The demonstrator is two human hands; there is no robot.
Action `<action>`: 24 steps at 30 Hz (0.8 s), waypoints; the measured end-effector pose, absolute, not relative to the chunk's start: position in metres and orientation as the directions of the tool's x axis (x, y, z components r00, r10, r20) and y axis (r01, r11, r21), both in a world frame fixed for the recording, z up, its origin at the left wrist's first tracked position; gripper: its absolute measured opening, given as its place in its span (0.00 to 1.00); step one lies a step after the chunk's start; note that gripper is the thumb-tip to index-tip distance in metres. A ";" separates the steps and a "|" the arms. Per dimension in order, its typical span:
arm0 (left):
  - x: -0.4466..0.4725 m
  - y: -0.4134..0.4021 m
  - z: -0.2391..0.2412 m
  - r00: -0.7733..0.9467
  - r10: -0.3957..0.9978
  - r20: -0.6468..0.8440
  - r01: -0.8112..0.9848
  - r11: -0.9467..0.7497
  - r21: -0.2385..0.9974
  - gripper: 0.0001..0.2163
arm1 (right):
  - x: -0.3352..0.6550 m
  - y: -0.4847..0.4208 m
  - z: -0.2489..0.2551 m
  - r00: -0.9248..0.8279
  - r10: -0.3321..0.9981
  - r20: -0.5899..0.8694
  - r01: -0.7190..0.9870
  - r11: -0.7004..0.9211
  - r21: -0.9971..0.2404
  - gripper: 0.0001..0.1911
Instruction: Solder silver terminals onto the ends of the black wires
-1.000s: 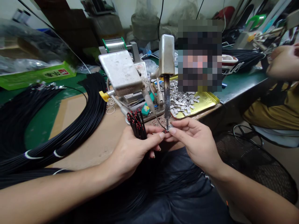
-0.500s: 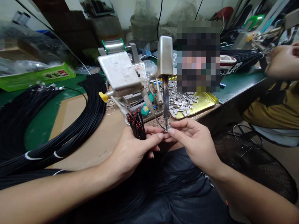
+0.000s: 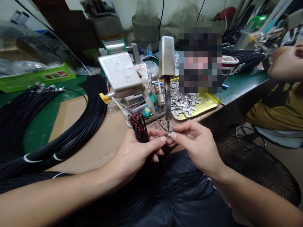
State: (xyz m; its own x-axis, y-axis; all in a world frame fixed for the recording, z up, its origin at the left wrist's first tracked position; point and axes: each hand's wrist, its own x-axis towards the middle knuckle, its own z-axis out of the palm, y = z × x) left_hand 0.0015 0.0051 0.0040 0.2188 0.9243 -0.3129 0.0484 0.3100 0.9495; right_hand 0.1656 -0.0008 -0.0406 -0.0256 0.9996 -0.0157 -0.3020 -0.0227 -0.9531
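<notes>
While hands [image 3: 168, 138] pinch connector [image 3: 169, 133], iron [image 3: 168, 104] above

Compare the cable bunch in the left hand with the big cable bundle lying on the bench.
The cable bunch stands upright in the left hand, its red-tipped ends pointing up; the big cable bundle lies flat on the bench in a long curve. The bunch is thin, the bundle far thicker. White ties ring the bundle; none show on the bunch. Both are black cable.
</notes>
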 end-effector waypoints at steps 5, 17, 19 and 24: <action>0.001 0.003 0.004 0.224 0.922 -0.316 0.024 0.319 0.948 0.11 | 0.164 -0.002 -0.040 0.000 1.000 0.009 -0.283 0.009 -0.959 0.11; 0.002 0.003 0.004 0.205 0.917 -0.342 0.059 0.338 0.939 0.13 | 0.163 -0.004 -0.039 0.011 1.000 0.004 -0.265 0.007 -0.964 0.10; 0.001 0.003 0.004 0.208 0.917 -0.341 0.053 0.338 0.940 0.13 | 0.163 -0.004 -0.039 0.012 1.000 0.009 -0.269 0.012 -0.963 0.10; 0.002 0.004 0.005 0.228 0.919 -0.321 0.031 0.323 0.946 0.12 | 0.163 -0.005 -0.039 0.014 1.000 0.009 -0.272 0.013 -0.962 0.09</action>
State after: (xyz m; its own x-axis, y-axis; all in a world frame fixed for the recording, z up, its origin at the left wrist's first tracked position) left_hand 0.0016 0.0042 0.0045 0.2279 0.9191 -0.3215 0.0313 0.3231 0.9459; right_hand 0.1630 -0.0049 -0.0388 0.0137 0.9999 0.0092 -0.2715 0.0126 -0.9623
